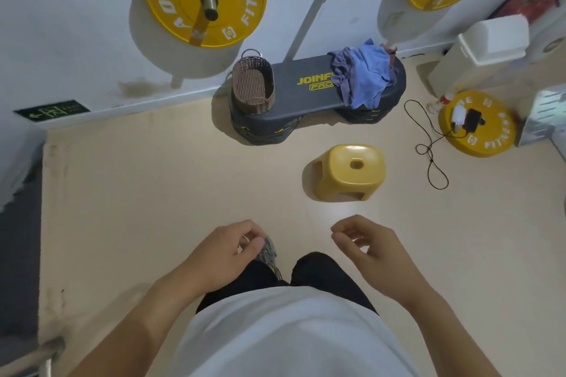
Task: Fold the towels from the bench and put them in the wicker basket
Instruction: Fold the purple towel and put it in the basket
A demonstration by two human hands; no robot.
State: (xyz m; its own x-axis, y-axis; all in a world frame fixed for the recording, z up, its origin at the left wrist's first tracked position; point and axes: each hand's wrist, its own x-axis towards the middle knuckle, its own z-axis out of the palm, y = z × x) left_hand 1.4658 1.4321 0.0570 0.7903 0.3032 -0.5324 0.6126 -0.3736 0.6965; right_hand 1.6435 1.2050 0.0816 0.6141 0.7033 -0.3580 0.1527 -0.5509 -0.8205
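Left hand [226, 249] and right hand [364, 243] loosely curled, holding nothing. One wicker basket [253, 82] on counter [303, 92], empty; towels [363, 76] heaped alongside, count unclear.

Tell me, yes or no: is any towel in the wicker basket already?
No, the wicker basket is empty; the towels lie heaped on the bench.

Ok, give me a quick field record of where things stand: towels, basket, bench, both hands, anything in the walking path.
towels: crumpled blue and grey pile on the bench's right end, unfolded
basket: wicker basket on the bench's left end, looks empty
bench: dark step bench against the wall
left hand: loosely curled, holding nothing
right hand: loosely curled, holding nothing
path: yellow stool on the floor before the bench; black cable to its right
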